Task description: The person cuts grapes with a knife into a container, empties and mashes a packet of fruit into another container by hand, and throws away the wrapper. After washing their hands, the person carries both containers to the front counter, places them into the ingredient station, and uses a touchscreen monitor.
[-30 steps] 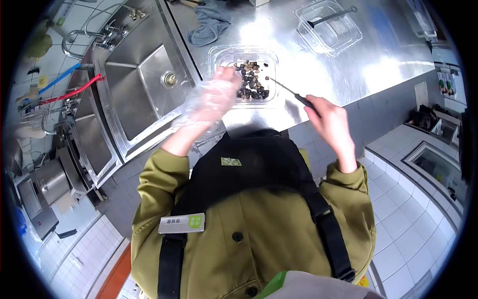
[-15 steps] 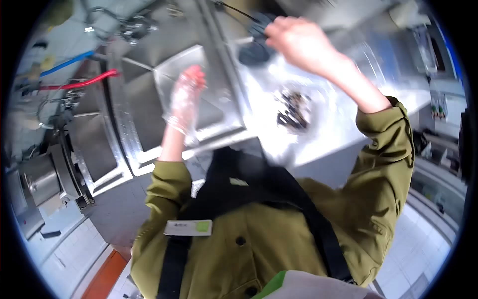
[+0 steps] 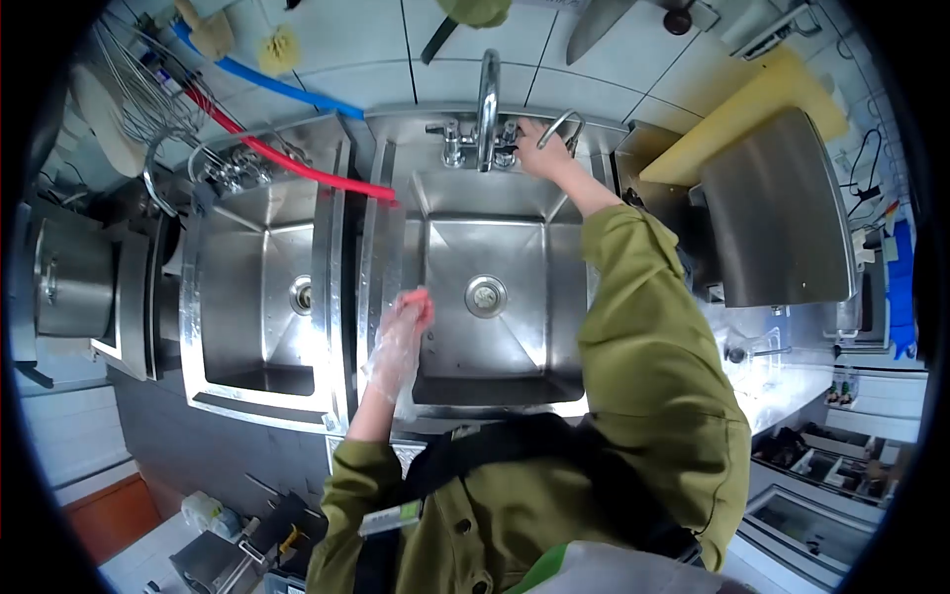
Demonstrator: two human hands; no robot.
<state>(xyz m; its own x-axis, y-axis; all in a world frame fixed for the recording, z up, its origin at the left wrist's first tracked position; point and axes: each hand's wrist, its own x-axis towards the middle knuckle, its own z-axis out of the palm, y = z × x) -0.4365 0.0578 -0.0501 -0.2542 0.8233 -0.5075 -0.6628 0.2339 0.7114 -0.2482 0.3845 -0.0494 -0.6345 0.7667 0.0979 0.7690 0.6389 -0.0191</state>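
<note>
My right hand (image 3: 542, 153), bare, reaches to the back of the middle sink (image 3: 485, 337). Its fingers are closed around the right-hand tap handle (image 3: 510, 134), which they partly cover. Beside it rises the curved chrome faucet (image 3: 488, 109); I see no stream of water under its spout. In a clear plastic glove, my left hand (image 3: 398, 342) hangs over the left rim of the same sink, its fingers curled closed and pinkish at the tips. Whether anything is inside that hand, I cannot make out.
Left of this stands a second sink (image 3: 287, 238). A red hose (image 3: 307, 173) and a blue hose (image 3: 277, 84) run along the back. At the right are a metal box-shaped appliance (image 3: 777, 218) and a yellow board (image 3: 752, 119). A steel pot (image 3: 74, 277) sits far left.
My view has swung from the counter on the right to the sink. My right hand has gone from a dark object above the counter to the tap handle. The left hand stays closed.
</note>
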